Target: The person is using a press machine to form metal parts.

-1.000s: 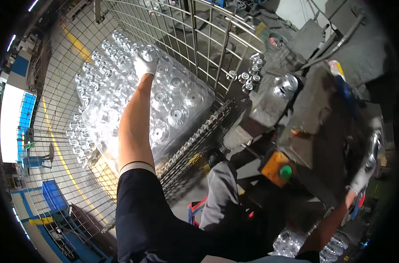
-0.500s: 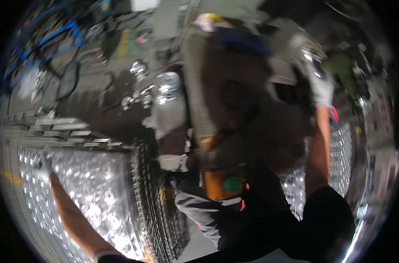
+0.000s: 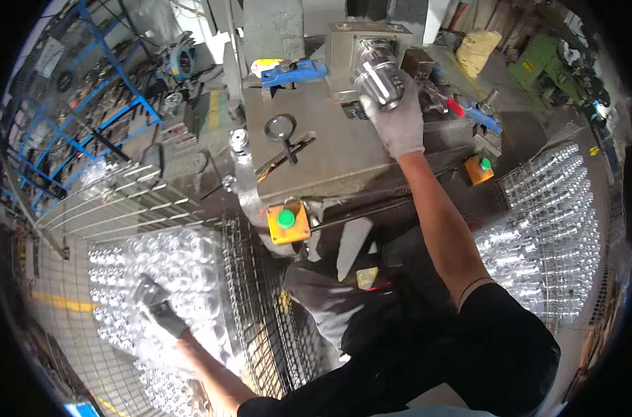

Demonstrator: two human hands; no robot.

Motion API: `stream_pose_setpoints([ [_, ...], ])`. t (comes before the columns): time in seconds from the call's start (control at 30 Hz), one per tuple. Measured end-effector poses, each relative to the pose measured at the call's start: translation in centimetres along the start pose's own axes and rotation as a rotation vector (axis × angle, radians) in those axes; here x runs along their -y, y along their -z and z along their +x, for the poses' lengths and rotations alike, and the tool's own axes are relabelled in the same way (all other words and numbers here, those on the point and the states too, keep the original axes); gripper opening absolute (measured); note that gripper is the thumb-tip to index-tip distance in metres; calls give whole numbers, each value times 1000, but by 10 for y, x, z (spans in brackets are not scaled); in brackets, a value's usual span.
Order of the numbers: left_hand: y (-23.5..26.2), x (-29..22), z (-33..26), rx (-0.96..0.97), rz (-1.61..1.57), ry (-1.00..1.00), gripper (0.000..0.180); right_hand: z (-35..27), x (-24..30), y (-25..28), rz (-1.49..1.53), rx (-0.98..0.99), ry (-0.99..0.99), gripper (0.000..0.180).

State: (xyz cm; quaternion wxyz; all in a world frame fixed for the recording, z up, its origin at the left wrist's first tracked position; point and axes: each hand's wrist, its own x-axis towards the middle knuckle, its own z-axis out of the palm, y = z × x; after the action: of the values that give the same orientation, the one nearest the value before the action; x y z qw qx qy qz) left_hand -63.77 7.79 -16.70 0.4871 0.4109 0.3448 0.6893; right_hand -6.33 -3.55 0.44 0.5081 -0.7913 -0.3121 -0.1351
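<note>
My right hand [image 3: 399, 128], in a pale grey glove, is closed round the near end of a shiny stepped metal cylinder [image 3: 382, 80]. The cylinder lies tilted against a squat metal machine block [image 3: 344, 62] on the workbench. My left hand [image 3: 167, 316], in a darker grey glove, reaches down over rows of shiny metal parts [image 3: 191, 260] in a wire mesh basket at the left. Its fingers merge with the glinting parts, so their grip cannot be made out.
A steel-topped workbench [image 3: 309, 167] carries a round black magnifier-like tool [image 3: 281, 128] and blue clamps [image 3: 295, 73]. Yellow boxes with green buttons sit at its front edge [image 3: 288, 222] and right [image 3: 479, 169]. Another wire basket [image 3: 587, 229] of shiny parts stands right; a blue rack [image 3: 114, 76] stands far left.
The view has swung and sharpened from blur. My right hand has gone from the far right to the metal cylinder at the block. My left hand has moved nearer the basket's middle.
</note>
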Motion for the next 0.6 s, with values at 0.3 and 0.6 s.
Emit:
stream_pose_setpoints([
  [0.3, -92, -3, -161, 177, -141, 355, 48, -81, -28, 64, 593, 74, 226, 85],
  [0.6, -233, -23, -248, 550, -268, 559, 56, -93, -89, 130, 498, 65, 88, 81],
])
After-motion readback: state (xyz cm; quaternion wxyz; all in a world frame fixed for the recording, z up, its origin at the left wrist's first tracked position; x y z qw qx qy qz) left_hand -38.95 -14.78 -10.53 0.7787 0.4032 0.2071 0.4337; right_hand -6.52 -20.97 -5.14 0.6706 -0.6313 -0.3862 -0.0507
